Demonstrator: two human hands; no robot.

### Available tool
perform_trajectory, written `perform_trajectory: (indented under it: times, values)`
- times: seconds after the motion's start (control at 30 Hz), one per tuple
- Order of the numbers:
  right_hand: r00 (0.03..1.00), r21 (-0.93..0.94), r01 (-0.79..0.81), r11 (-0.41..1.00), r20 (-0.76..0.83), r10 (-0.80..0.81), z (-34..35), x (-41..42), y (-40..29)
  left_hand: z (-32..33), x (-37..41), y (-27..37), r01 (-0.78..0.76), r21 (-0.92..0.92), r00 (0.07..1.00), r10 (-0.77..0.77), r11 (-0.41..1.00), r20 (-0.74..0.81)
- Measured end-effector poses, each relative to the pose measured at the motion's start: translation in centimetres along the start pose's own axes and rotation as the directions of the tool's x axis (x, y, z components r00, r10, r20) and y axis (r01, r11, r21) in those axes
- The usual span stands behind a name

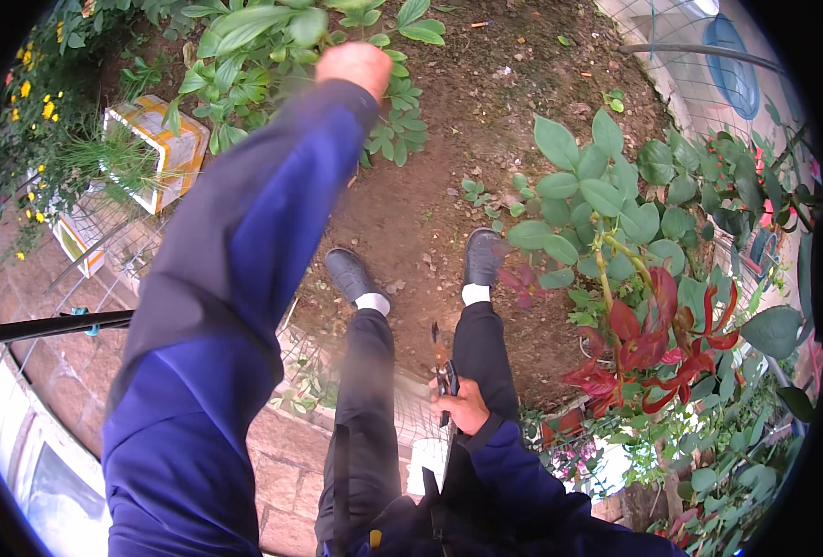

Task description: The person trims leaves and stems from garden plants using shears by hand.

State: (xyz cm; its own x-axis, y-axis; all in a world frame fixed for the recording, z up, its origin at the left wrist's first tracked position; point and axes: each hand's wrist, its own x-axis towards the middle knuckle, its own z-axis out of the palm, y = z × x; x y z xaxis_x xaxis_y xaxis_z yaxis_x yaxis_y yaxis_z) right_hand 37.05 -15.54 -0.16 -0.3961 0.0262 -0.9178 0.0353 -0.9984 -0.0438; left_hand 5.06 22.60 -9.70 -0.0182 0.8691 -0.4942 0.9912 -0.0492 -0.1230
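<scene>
My left hand [356, 66] is stretched far forward at the top centre, over the leaves of a green leafy plant [244, 76]. It is blurred and seen from the back, so its fingers and anything in them are hidden. Close to my body, my right hand [464, 407] grips dark-handled hand pruners [445, 383]. Something brown and thin, perhaps a dry plant piece, shows at their far end. Below lies brown garden soil [418, 188], with my two dark shoes on it.
A rose-like bush [603, 202] with green and red leaves rises at the right. White foam boxes with yellow tape [181, 157] stand at the left beside yellow flowers. Wire mesh and a dark pole [49, 328] edge the bed. A blue basin [732, 66] lies beyond at the upper right.
</scene>
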Motion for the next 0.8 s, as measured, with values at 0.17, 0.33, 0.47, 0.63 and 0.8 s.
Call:
perform_trajectory:
  times: [0.17,0.33,0.47,0.63,0.8]
  values:
    - [0.999,-0.050,-0.029,0.998,-0.037,0.028,-0.4,0.4,-0.3,2.7,-4.3,5.3,0.250,-0.450,0.967,-0.203,0.857,0.152]
    - [0.996,-0.094,0.030,0.995,-0.077,-0.038,-1.8,1.9,-0.7,9.0,-8.1,4.0,0.353,-0.494,0.926,-0.374,0.794,0.060]
    - [0.997,-0.135,0.062,0.989,-0.046,-0.069,-1.5,4.1,-5.5,8.7,-11.6,2.4,0.446,-0.591,0.852,-0.521,0.672,0.051]
    - [0.962,-0.256,0.269,0.928,0.027,-0.271,-1.0,11.5,-11.9,11.0,-11.8,0.4,0.372,-0.700,0.832,-0.553,0.610,-0.040]
    - [0.926,-0.688,0.245,0.684,-0.043,-0.375,0.9,20.2,-19.8,11.2,-11.5,1.4,0.331,-0.789,0.843,-0.538,0.517,0.001]
